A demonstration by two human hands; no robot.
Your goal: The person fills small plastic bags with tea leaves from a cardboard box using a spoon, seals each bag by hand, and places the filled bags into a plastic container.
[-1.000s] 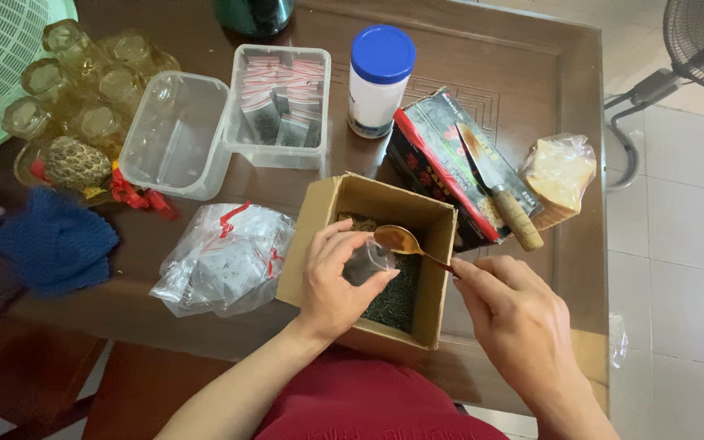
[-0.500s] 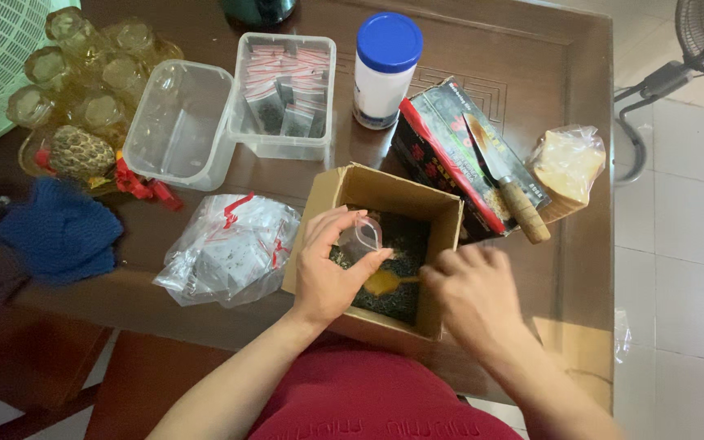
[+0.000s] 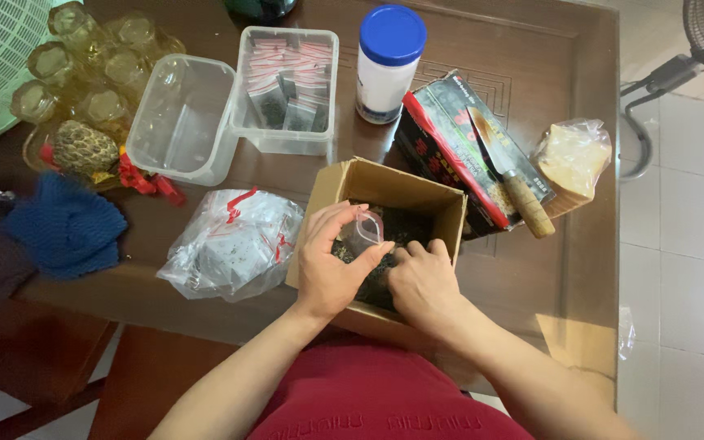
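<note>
- Presently both hands down in an open cardboard box [image 3: 350,181], set at the near edge of a brown wooden table [image 3: 580,106].
- Left hand [image 3: 329,265] pinching a small clear plastic bag [image 3: 366,230] between thumb and fingers, bag mouth up, held just above the box's contents.
- Right hand [image 3: 424,281] curled knuckles-up, fingers dug into the dark loose leaves [image 3: 405,224] filling the box bottom; cannot tell what, if anything, lies inside that fist.
- Just left of the box, a crumpled clear sack [image 3: 230,244] with red-striped little bags inside.
- Behind the box, a clear tub [image 3: 287,85] of filled small packets, beside an empty clear tub [image 3: 181,118].
- White jar with a blue lid [image 3: 389,61] upright behind the box, near the table's far edge.
- Right of the box, a dark carton with red trim [image 3: 442,143], a knife with a wooden handle [image 3: 511,175] lying across it.
- Further right, a knotted plastic bag of pale stuff [image 3: 574,155].
- Far left, a cluster of amber glass cups [image 3: 91,61] and a blue knitted cloth [image 3: 67,228].
</note>
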